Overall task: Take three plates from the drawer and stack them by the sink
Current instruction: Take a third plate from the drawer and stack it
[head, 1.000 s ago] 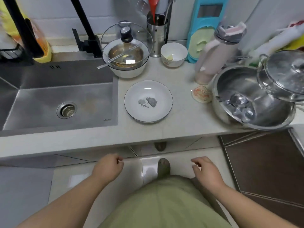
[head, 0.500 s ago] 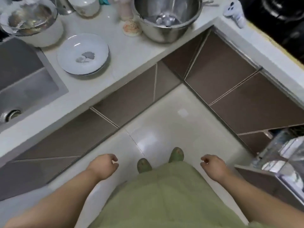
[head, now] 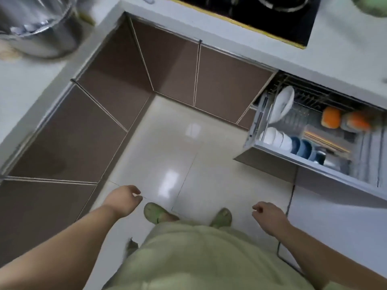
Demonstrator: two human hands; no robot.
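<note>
- Below me, over the pale tiled floor: my left hand, fingers loosely curled and parted, gripping nothing, hanging near my left slipper.
- My right hand: fingers loosely curled, palm down, empty, just right of my right slipper and well short of the drawer.
- Both slippers: green, flat on the tiles, partly hidden by my light green clothing.
- Drawer: at my right, pulled out from under the counter, with a wire rack inside.
- Plate: white, standing on edge in the rack at the drawer's far left end, leaning a little. Whether more plates stand behind it I cannot tell.
- White bowls: a row set on edge along the drawer's front, left end.
- Blue bowls: next in the same row, just right of the white ones.
- Orange items: two rounded things toward the drawer's back, blurred, kind unclear.
- Chopsticks: a bundle lying in a tray between the orange items and the blue bowls.
- Counter: pale, running round the corner above brown cabinet doors.
- Hob: black, set into the counter above the drawer.
- Steel pot: on the counter at the far left, blurred.
</note>
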